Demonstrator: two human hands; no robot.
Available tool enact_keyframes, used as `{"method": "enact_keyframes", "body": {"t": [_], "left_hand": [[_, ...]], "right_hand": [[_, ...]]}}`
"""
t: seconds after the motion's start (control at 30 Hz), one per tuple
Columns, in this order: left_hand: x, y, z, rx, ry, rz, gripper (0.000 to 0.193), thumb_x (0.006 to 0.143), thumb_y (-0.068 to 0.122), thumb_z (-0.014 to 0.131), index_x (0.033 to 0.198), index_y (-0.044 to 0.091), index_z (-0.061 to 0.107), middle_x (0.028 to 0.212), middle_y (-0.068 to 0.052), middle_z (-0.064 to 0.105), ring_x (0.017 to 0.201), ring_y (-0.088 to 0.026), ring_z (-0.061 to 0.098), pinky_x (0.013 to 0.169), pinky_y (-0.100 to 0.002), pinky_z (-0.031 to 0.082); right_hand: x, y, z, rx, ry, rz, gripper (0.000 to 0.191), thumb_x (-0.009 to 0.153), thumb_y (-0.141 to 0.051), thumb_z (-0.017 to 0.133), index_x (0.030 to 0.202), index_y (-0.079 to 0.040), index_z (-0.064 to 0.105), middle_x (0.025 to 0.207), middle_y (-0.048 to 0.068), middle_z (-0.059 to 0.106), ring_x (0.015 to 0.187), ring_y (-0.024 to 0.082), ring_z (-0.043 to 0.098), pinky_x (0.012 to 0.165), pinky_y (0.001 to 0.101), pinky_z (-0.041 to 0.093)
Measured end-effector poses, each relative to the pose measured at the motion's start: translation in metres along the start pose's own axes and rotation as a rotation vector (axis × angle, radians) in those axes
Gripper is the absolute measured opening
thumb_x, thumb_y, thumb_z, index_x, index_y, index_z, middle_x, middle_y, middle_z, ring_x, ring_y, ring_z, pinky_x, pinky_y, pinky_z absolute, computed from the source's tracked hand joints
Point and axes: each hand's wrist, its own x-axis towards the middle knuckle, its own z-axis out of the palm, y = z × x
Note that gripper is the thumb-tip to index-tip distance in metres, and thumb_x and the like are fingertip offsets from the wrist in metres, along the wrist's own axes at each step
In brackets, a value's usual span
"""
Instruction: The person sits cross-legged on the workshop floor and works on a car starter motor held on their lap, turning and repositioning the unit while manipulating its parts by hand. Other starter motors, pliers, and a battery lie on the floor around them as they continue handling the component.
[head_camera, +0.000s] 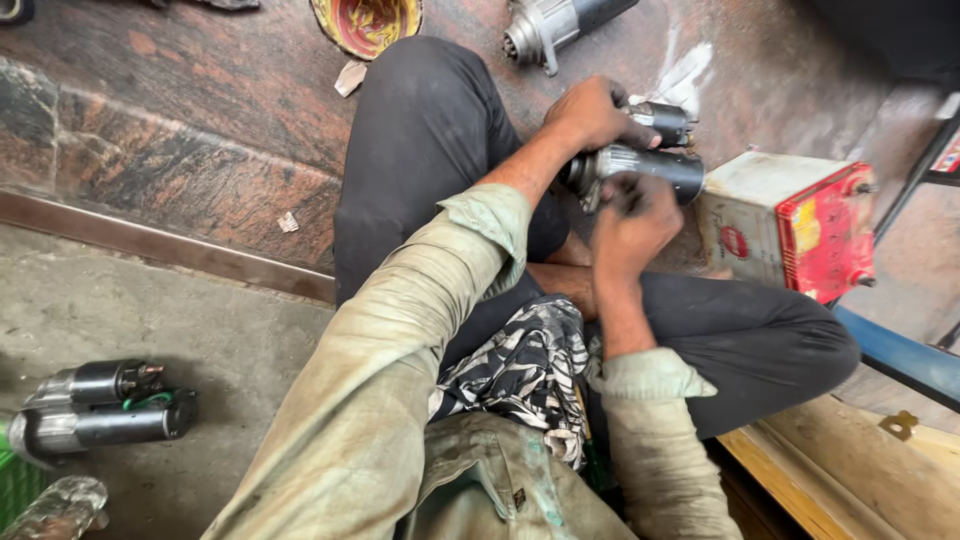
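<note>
We see the left hand (592, 113) covering the near end of the starter motor (640, 165), and the right hand (632, 222) hiding its underside. We cannot tell what the right fingers (628, 192) pinch. The picture's edges cut off the patterned bowl (366, 22), the plastic bottle (55, 508) and the green crate (12, 488).

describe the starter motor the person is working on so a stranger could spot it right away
Start at the white box-shaped battery with a red end on the stone floor at right. Just left of it, above the person's crossed legs in dark trousers, the left hand and right hand grip a black and silver cylindrical starter motor. The other motors lie untouched on the floor; only this one is held.
</note>
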Motion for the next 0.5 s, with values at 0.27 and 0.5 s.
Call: {"method": "enact_keyframes", "body": {"t": [0.27, 0.5], "left_hand": [[0.0, -0.004, 0.003, -0.01, -0.011, -0.01, 0.077, 0.044, 0.058, 0.093, 0.103, 0.01, 0.081, 0.099, -0.012, 0.08, 0.094, -0.025, 0.078, 0.087, -0.037, 0.057], [-0.002, -0.002, 0.002, 0.026, 0.021, 0.025, 0.081, 0.044, 0.059, 0.094, 0.105, 0.009, 0.079, 0.099, -0.014, 0.078, 0.093, -0.026, 0.077, 0.086, -0.037, 0.056]], "right_hand": [[-0.006, 0.005, 0.004, 0.111, -0.008, 0.258, 0.008, 0.083, 0.009, 0.073, 0.088, 0.003, 0.07, 0.079, 0.012, 0.072, 0.072, 0.021, 0.071, 0.07, 0.0358, 0.056], [-0.013, 0.006, -0.002, 0.07, -0.068, 0.318, 0.009, 0.083, 0.005, 0.078, 0.088, 0.001, 0.072, 0.078, 0.009, 0.073, 0.071, 0.014, 0.069, 0.068, 0.0301, 0.055]]}}
